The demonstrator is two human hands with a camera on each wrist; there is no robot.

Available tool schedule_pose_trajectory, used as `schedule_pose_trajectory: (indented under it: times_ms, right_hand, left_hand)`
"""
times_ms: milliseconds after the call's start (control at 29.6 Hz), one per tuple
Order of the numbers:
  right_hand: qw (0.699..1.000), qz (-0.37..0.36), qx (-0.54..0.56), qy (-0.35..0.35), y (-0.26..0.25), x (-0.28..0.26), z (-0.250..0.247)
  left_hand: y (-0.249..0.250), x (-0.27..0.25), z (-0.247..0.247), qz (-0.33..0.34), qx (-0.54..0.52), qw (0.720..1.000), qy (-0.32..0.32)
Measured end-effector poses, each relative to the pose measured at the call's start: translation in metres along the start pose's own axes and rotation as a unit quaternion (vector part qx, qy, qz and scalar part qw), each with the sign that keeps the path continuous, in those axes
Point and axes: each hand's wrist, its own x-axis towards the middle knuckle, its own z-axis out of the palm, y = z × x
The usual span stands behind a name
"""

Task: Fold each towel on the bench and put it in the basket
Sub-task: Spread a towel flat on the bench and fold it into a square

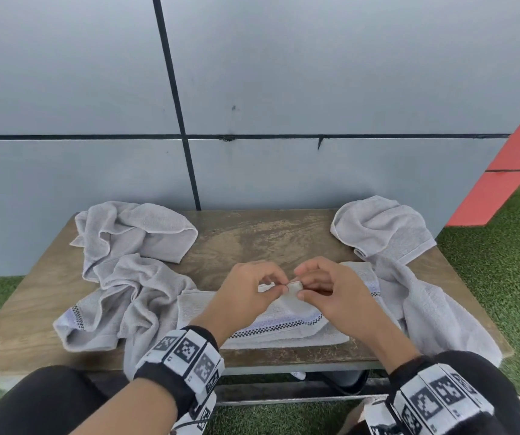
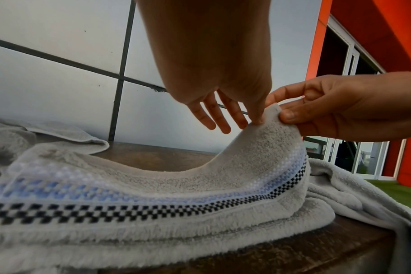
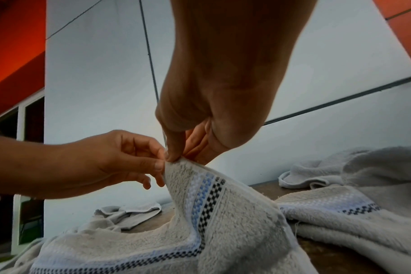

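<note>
A grey towel (image 1: 284, 324) with a blue and black-checked stripe lies partly folded at the front middle of the wooden bench (image 1: 252, 237). One corner of it is lifted off the fold. My left hand (image 1: 279, 285) pinches that corner between thumb and forefinger, its other fingers spread. My right hand (image 1: 306, 288) pinches the same corner from the right side, fingers curled. In the left wrist view the left hand (image 2: 256, 118) and right hand (image 2: 291, 113) meet at the raised tip of the towel (image 2: 176, 194). The right wrist view shows the same towel (image 3: 223, 222). No basket is in view.
A crumpled grey towel (image 1: 133, 233) lies at the back left and another (image 1: 120, 302) at the front left. A third (image 1: 384, 230) sits at the back right and drapes over the right edge. A grey panel wall (image 1: 284, 89) stands behind; green turf (image 1: 503, 262) surrounds the bench.
</note>
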Motion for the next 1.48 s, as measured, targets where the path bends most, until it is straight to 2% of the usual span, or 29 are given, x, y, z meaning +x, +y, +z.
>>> schedule_pose_trajectory:
  times_ms: [236, 439, 574, 945, 1215, 1485]
  right_hand:
    - [0.999, 0.014, 0.023, 0.041, 0.001, -0.002, -0.002]
    - [0.999, 0.023, 0.035, 0.033, -0.002, 0.001, -0.004]
    - [0.999, 0.022, 0.018, 0.029, -0.004, 0.002, -0.005]
    - [0.997, 0.015, -0.003, 0.079, -0.010, -0.004, -0.004]
    - [0.999, -0.010, -0.020, 0.041, -0.016, -0.008, -0.006]
    - [0.995, -0.051, -0.050, 0.070, -0.023, -0.014, -0.018]
  left_hand:
    - [0.010, 0.003, 0.005, 0.011, -0.045, 0.999, 0.000]
    - [0.009, 0.003, 0.002, -0.003, -0.041, 0.999, -0.001]
    - [0.015, 0.004, -0.002, -0.012, -0.059, 0.998, -0.016]
    - [0.022, 0.011, -0.002, 0.008, -0.051, 0.999, -0.002]
    - [0.028, 0.013, 0.000, 0.026, -0.060, 0.998, -0.026]
    - [0.042, 0.012, 0.000, -0.023, -0.135, 0.989, -0.053]
